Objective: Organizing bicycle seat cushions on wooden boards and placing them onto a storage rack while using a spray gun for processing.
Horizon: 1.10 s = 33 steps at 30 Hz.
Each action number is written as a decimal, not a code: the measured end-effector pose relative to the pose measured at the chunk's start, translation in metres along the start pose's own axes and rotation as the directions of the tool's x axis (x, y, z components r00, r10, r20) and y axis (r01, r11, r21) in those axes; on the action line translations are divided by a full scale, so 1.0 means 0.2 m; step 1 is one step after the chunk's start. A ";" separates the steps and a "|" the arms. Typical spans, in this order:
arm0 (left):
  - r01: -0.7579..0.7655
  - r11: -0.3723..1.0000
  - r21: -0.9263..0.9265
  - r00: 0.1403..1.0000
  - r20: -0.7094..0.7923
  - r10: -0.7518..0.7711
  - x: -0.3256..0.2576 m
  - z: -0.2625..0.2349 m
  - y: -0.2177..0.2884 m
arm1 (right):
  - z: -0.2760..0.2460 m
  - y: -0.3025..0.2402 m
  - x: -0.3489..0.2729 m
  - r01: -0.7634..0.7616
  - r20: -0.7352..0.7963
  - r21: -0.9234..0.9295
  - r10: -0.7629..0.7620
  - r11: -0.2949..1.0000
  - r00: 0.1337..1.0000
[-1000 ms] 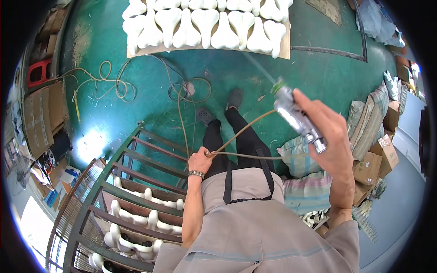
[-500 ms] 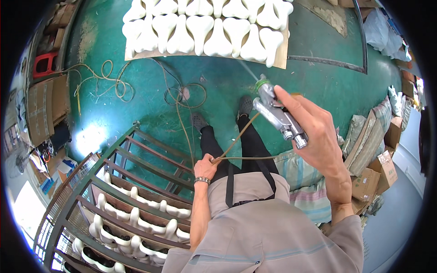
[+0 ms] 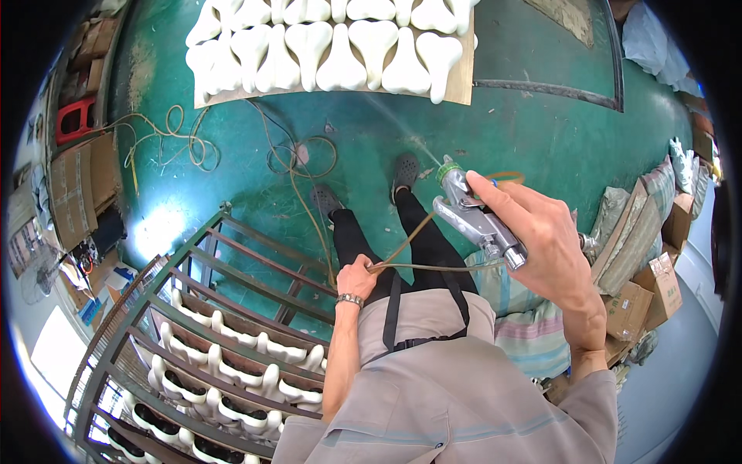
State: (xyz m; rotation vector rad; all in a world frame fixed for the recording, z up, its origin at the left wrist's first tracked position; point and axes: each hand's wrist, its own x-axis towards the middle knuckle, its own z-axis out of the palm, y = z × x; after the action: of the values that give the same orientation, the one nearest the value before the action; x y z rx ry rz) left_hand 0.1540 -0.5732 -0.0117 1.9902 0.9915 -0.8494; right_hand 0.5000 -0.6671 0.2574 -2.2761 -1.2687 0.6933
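Observation:
My right hand (image 3: pixel 550 240) grips a metal spray gun (image 3: pixel 473 216) with a green nozzle, aimed toward a wooden board (image 3: pixel 461 83) on the green floor that carries several white saddle-shaped pieces (image 3: pixel 340 50). A thin spray line runs from the nozzle toward the board. My left hand (image 3: pixel 357 277), a watch on its wrist, hangs by my hip and is closed on the tan hose (image 3: pixel 433 268) that leads to the gun. My black-clad legs and dark shoes stand below the board.
A green metal rack (image 3: pixel 224 340) holding rows of white pieces stands at my left. Yellowish hoses (image 3: pixel 297 166) coil across the floor. Cardboard boxes (image 3: pixel 653 290) and sacks pile up at the right; more cardboard and a red crate (image 3: pixel 76 120) sit at the left.
My right hand with the spray gun has dropped lower and swung toward the board. The board has moved closer in view as I stepped toward it. My left hand kept its hold on the hose.

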 end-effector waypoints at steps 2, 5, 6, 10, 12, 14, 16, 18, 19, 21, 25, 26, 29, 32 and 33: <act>-0.005 1.000 0.011 1.000 0.003 0.005 0.00 0.01 0.02 | -0.01 0.03 -0.02 -0.005 -0.037 -0.001 0.005 1.000 0.999; 0.018 0.999 0.033 1.000 0.010 -0.018 0.01 0.03 0.04 | -0.03 0.06 -0.04 -0.071 -0.163 0.024 0.074 0.997 0.984; 0.009 1.000 0.022 1.000 -0.004 -0.009 0.01 0.03 0.05 | -0.03 0.06 -0.05 -0.016 -0.188 0.031 0.021 0.999 0.982; -0.023 0.999 0.049 1.000 -0.014 0.024 0.03 0.04 0.08 | -0.04 0.06 -0.09 0.021 -0.028 0.029 -0.020 0.999 0.999; -0.021 0.999 0.047 1.000 -0.007 0.021 0.04 0.05 0.08 | -0.04 0.05 -0.12 -0.010 -0.123 0.084 0.020 0.996 0.992; -0.015 0.998 0.053 1.000 0.002 0.015 0.05 0.05 0.08 | -0.05 0.05 -0.14 0.000 -0.117 0.072 0.009 0.997 0.993; -0.001 0.999 0.042 1.000 0.011 0.000 0.06 0.05 0.08 | -0.05 0.05 -0.16 0.011 0.060 0.029 -0.013 1.000 0.998; -0.006 0.998 0.055 1.000 0.015 0.006 0.07 0.05 0.08 | -0.07 0.06 -0.17 0.018 0.041 0.037 -0.020 0.999 0.999; 0.002 0.997 0.073 1.000 0.027 -0.004 0.08 0.05 0.08 | -0.07 0.06 -0.18 -0.008 0.005 0.037 0.008 0.999 1.000; -0.019 0.997 0.078 1.000 0.004 0.018 0.08 0.04 0.09 | -0.10 0.08 -0.19 -0.038 -0.036 0.040 0.040 0.998 0.999; -0.062 0.995 0.078 0.998 -0.010 0.063 0.09 0.04 0.15 | -0.14 0.16 -0.20 -0.072 -0.026 0.082 0.074 0.994 0.997; -0.067 0.995 0.076 0.998 -0.005 0.068 0.09 0.05 0.17 | -0.15 0.18 -0.21 -0.109 -0.112 0.079 0.118 0.991 0.987; -0.075 0.993 0.090 0.997 -0.006 0.076 0.10 0.05 0.23 | -0.17 0.23 -0.23 -0.100 -0.152 0.038 0.105 0.994 0.983; -0.075 0.994 0.076 0.997 -0.010 0.076 0.11 0.07 0.28 | -0.18 0.26 -0.24 -0.110 -0.025 0.022 0.111 0.994 0.994; -0.067 0.995 0.073 0.998 0.008 0.066 0.11 0.07 0.30 | -0.18 0.28 -0.23 -0.103 -0.019 0.028 0.104 0.994 0.994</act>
State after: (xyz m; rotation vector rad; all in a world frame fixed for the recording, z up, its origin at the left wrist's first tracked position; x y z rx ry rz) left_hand 0.2112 -0.6032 -0.0172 2.0694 0.8973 -0.8655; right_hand 0.5365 -0.7387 0.2623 -2.3347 -1.1319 0.7162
